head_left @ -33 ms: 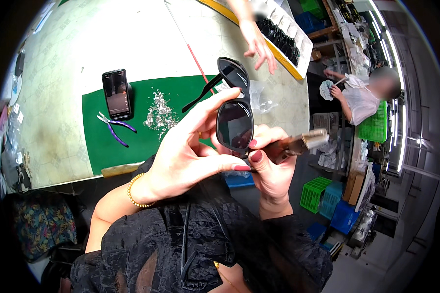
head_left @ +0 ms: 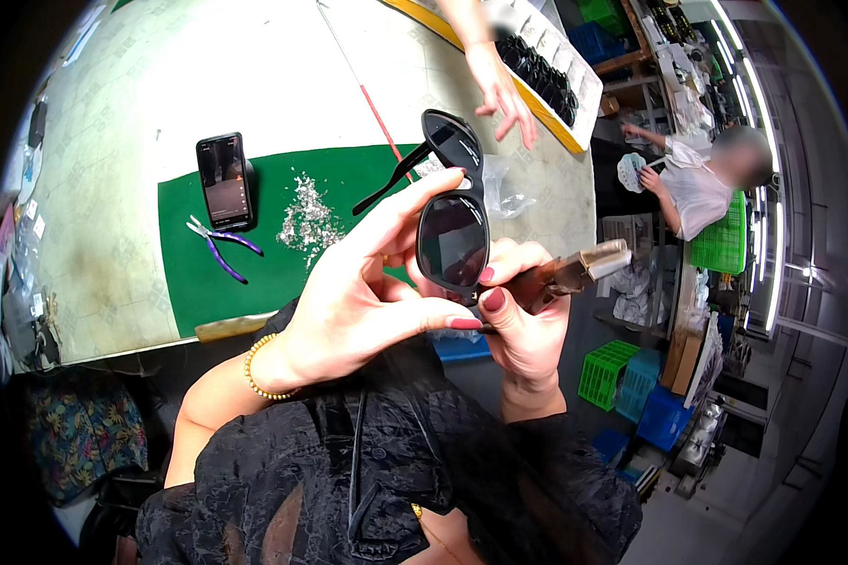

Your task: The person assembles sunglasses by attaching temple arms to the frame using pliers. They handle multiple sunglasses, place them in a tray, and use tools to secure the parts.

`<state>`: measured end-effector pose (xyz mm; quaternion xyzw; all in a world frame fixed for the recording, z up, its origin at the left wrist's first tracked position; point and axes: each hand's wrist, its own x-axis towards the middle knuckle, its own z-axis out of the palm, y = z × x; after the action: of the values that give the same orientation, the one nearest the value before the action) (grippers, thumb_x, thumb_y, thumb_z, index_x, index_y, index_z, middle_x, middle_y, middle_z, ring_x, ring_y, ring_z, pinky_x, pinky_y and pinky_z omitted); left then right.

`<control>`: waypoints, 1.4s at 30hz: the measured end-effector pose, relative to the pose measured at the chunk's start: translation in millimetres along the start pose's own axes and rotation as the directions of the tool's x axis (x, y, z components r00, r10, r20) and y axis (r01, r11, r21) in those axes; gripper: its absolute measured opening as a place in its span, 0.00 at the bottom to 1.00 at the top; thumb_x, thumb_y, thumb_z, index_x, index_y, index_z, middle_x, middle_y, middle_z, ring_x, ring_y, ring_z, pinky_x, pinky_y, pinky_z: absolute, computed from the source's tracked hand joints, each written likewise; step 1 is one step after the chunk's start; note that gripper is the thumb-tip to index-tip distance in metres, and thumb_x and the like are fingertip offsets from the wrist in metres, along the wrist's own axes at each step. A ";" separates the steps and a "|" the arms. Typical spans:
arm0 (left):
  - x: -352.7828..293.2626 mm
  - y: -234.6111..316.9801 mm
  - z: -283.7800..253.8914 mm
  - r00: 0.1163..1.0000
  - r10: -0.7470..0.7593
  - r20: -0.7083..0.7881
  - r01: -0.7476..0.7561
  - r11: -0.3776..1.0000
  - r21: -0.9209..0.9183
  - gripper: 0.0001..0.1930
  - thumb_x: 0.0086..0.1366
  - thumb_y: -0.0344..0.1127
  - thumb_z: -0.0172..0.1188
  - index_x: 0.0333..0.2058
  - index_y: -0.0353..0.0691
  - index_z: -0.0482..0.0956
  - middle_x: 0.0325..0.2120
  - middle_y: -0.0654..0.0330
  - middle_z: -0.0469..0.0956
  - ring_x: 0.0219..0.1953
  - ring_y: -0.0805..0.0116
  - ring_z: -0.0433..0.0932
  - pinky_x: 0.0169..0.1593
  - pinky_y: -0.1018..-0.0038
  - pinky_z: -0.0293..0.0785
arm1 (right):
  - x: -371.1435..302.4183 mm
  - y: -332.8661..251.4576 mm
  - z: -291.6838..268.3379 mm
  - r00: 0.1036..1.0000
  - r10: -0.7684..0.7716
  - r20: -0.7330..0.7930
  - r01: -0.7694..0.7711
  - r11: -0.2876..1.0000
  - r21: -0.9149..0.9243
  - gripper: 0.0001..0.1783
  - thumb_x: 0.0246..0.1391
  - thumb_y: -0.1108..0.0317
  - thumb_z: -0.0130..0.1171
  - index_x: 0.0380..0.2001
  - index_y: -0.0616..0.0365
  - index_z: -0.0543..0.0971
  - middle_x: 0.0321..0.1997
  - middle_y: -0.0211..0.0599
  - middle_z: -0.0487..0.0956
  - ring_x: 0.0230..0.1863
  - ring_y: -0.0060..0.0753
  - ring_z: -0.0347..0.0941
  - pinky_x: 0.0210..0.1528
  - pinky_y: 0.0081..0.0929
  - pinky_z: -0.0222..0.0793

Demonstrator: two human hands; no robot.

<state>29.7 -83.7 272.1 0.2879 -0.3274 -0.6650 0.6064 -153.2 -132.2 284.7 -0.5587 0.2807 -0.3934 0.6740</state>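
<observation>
My left hand [head_left: 349,292] is closed around black sunglasses [head_left: 452,243] with dark lenses, fingers over the bridge and thumb beneath the near lens. The sunglasses stand nearly upright in the picture, with one temple folded out to the left. My right hand [head_left: 530,330] is closed, its thumb and forefinger pinched at the lower corner of the frame. A brown tool with a pale metal end [head_left: 586,267] sticks out to the right from this hand; its exact kind is unclear. What the right fingertips pinch is hidden.
On the green mat [head_left: 207,311] lie purple-handled pliers [head_left: 224,250], a phone [head_left: 222,184] and a pile of small shiny pieces [head_left: 309,221]. Another person's hand [head_left: 504,99] hangs near a white tray [head_left: 575,66] of black eyewear. A person in white [head_left: 702,198] is farther right.
The brown tool's metal end has risen slightly. The co-worker's hand has shifted a little lower, and the person in white has moved slightly.
</observation>
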 end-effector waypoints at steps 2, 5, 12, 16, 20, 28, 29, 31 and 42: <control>-1.0 -1.3 -0.8 1.000 0.015 0.000 -0.015 0.999 0.042 0.45 0.52 0.18 0.68 0.67 0.37 0.52 0.55 0.56 0.67 0.43 0.77 0.74 0.38 0.85 0.75 | 1.4 -2.0 0.5 0.998 0.055 0.009 -0.055 0.998 0.032 0.11 0.52 0.78 0.65 0.38 0.62 0.76 0.38 0.35 0.76 0.40 0.23 0.72 0.46 0.21 0.69; -0.3 -3.5 -1.2 0.999 0.038 -0.001 -0.037 0.996 0.082 0.45 0.53 0.21 0.69 0.67 0.39 0.54 0.52 0.58 0.69 0.35 0.83 0.76 0.32 0.88 0.73 | 1.7 -4.7 2.7 0.995 0.104 -0.004 -0.103 0.990 0.096 0.11 0.52 0.78 0.64 0.39 0.62 0.75 0.39 0.34 0.76 0.40 0.22 0.73 0.45 0.19 0.70; 0.0 -5.2 0.7 0.998 0.070 -0.006 -0.068 0.986 0.154 0.45 0.52 0.21 0.69 0.67 0.38 0.54 0.54 0.58 0.67 0.37 0.81 0.74 0.35 0.85 0.75 | -0.9 -8.9 9.2 0.985 0.160 -0.070 -0.149 0.978 0.143 0.11 0.54 0.78 0.63 0.40 0.62 0.75 0.40 0.33 0.76 0.41 0.22 0.73 0.46 0.19 0.70; 1.1 0.2 -0.1 0.999 0.031 0.025 -0.036 0.971 0.235 0.46 0.52 0.15 0.66 0.67 0.32 0.50 0.62 0.53 0.60 0.54 0.67 0.72 0.46 0.77 0.80 | -0.2 -10.2 7.3 0.983 0.177 -0.057 -0.169 0.978 0.122 0.11 0.54 0.79 0.62 0.40 0.62 0.74 0.41 0.33 0.76 0.41 0.21 0.73 0.46 0.19 0.70; 2.3 -4.1 0.2 0.994 0.108 0.002 -0.103 0.937 0.335 0.46 0.51 0.20 0.70 0.66 0.38 0.54 0.53 0.59 0.67 0.39 0.78 0.72 0.38 0.83 0.76 | 1.8 -13.8 7.5 0.982 0.180 -0.058 -0.177 0.983 0.057 0.12 0.54 0.80 0.62 0.40 0.62 0.74 0.40 0.31 0.75 0.41 0.21 0.73 0.45 0.18 0.70; 2.9 -2.3 -5.7 0.999 -0.016 0.042 0.012 0.995 0.096 0.46 0.53 0.17 0.66 0.67 0.36 0.51 0.61 0.56 0.63 0.47 0.74 0.72 0.42 0.82 0.76 | 4.0 -14.7 3.5 0.976 0.216 -0.012 -0.215 0.974 0.072 0.09 0.59 0.72 0.59 0.41 0.60 0.73 0.42 0.32 0.74 0.40 0.22 0.73 0.42 0.17 0.69; 2.6 -4.2 -7.9 0.999 0.000 0.032 -0.003 0.996 0.095 0.45 0.53 0.19 0.67 0.67 0.38 0.51 0.60 0.58 0.64 0.40 0.78 0.72 0.38 0.84 0.75 | 5.8 -20.1 3.2 0.976 0.216 0.024 -0.217 0.974 0.061 0.08 0.61 0.70 0.57 0.41 0.60 0.73 0.42 0.33 0.74 0.40 0.22 0.73 0.41 0.17 0.69; 2.1 -3.1 -11.5 0.999 0.030 0.020 -0.032 0.992 0.125 0.45 0.54 0.22 0.68 0.67 0.40 0.51 0.60 0.61 0.63 0.33 0.82 0.72 0.34 0.86 0.73 | 2.8 -26.7 -12.4 0.962 0.269 0.054 -0.263 0.960 -0.098 0.12 0.65 0.62 0.52 0.42 0.60 0.72 0.40 0.34 0.74 0.38 0.22 0.71 0.40 0.17 0.67; -0.9 3.9 -15.8 1.000 0.027 0.000 -0.025 0.951 0.307 0.46 0.54 0.25 0.70 0.68 0.38 0.51 0.51 0.64 0.70 0.29 0.84 0.70 0.34 0.85 0.72 | 26.6 -66.5 -17.3 0.520 0.813 0.262 -0.451 0.522 -0.724 0.16 0.66 0.59 0.48 0.43 0.64 0.71 0.34 0.40 0.75 0.36 0.30 0.70 0.43 0.29 0.68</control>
<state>44.5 -84.4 265.3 0.3756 -0.4292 -0.5974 0.5637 -167.6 -168.4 347.4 -0.6697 0.3604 0.1908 0.6207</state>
